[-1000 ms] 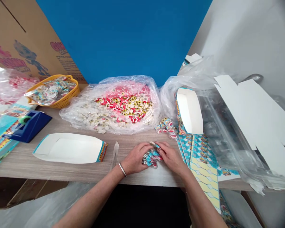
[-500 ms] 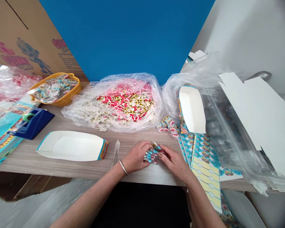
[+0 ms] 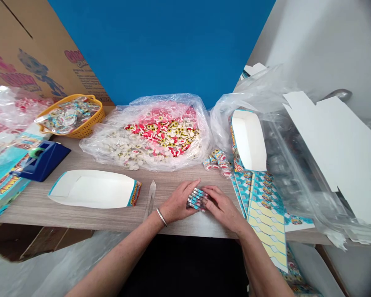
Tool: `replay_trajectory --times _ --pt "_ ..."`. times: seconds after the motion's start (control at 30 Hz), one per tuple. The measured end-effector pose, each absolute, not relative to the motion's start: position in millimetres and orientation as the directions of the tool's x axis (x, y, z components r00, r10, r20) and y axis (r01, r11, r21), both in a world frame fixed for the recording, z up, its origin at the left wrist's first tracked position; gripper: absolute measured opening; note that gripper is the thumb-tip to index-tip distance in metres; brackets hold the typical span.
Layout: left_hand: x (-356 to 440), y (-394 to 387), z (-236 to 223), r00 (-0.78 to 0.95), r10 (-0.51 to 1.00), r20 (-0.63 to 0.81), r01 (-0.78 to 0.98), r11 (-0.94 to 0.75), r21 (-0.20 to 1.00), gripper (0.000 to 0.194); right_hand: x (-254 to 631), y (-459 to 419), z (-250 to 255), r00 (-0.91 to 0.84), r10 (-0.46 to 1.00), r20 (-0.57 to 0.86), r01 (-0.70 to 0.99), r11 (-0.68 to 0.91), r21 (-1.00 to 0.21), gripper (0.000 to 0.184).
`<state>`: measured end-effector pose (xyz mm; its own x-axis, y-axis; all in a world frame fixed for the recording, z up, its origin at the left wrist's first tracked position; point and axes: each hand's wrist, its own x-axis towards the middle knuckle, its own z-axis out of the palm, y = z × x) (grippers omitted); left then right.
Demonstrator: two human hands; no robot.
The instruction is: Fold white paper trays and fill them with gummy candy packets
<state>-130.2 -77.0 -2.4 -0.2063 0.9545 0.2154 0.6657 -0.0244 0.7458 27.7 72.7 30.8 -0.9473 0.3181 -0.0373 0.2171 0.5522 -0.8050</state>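
Lying between the cupped hands (image 3: 198, 201), which hold it, is a stack, apparently small packets (image 3: 197, 199).

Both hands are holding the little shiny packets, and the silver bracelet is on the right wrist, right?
Not quite: the head view shows the silver bracelet on the left wrist. The left hand and right hand are indeed both holding the little shiny packets.
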Motion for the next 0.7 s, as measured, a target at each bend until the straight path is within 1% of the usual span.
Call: replay_trajectory --times 0.03,0.1,0.13,0.17,0.2,0.27,0.4,0.53,0.57,0.63,0.7 --pt "-130.4 -76.9 -2.6 -0.205 0.955 0.213 0.664 -0.024 0.747 0.096 27.6 70.6 32.4 -0.948 0.314 -0.054 0.234 0.573 -0.786 0.054" --pt "-131.5 -77.2 -3.0 -0.203 0.958 0.203 0.663 -0.018 0.749 0.096 26.3 65.9 34.4 -0.945 0.313 -0.092 0.282 0.643 -0.712 0.085" --pt "-132.3 -77.8 -3.1 -0.201 0.959 0.198 0.662 -0.016 0.749 0.097 25.1 63.9 34.7 -0.942 0.317 -0.106 0.304 0.680 -0.667 0.092" --pt "-133.4 -78.6 -3.1 -0.197 0.961 0.193 0.661 -0.015 0.750 0.097 23.9 62.2 34.7 -0.940 0.320 -0.117 0.320 0.711 -0.627 0.091" --pt "-134.4 -79.6 -3.0 -0.190 0.963 0.190 0.659 -0.018 0.752 0.097 22.7 61.1 34.3 -0.939 0.320 -0.124 0.328 0.731 -0.599 0.086" --pt "-136.1 -82.1 -3.1 -0.167 0.966 0.198 0.656 -0.041 0.754 0.099 21.0 60.4 33.4 -0.941 0.314 -0.130 0.329 0.746 -0.579 0.077" --pt "-134.5 -85.8 -4.5 -0.135 0.961 0.241 0.670 -0.090 0.737 0.100 18.1 59.1 36.4 -0.947 0.287 -0.147 0.319 0.775 -0.546 0.073" --pt "-130.1 -84.6 -8.3 -0.156 0.957 0.244 0.705 -0.065 0.706 0.101 8.4 52.0 45.9 -0.924 0.315 -0.218 0.379 0.836 -0.397 0.053" --pt "-129.6 -83.7 -9.6 -0.157 0.958 0.241 0.711 -0.059 0.700 0.101 5.0 50.0 48.1 -0.917 0.323 -0.235 0.391 0.848 -0.357 0.051" --pt "-129.1 -81.5 -11.6 -0.154 0.960 0.235 0.719 -0.055 0.693 0.101 -1.6 46.9 51.2 -0.910 0.324 -0.259 0.396 0.865 -0.308 0.056" --pt "-128.2 -80.5 -9.5 -0.135 0.967 0.218 0.722 -0.055 0.690 0.102 -6.9 44.9 52.5 -0.912 0.309 -0.271 0.386 0.870 -0.307 0.063"
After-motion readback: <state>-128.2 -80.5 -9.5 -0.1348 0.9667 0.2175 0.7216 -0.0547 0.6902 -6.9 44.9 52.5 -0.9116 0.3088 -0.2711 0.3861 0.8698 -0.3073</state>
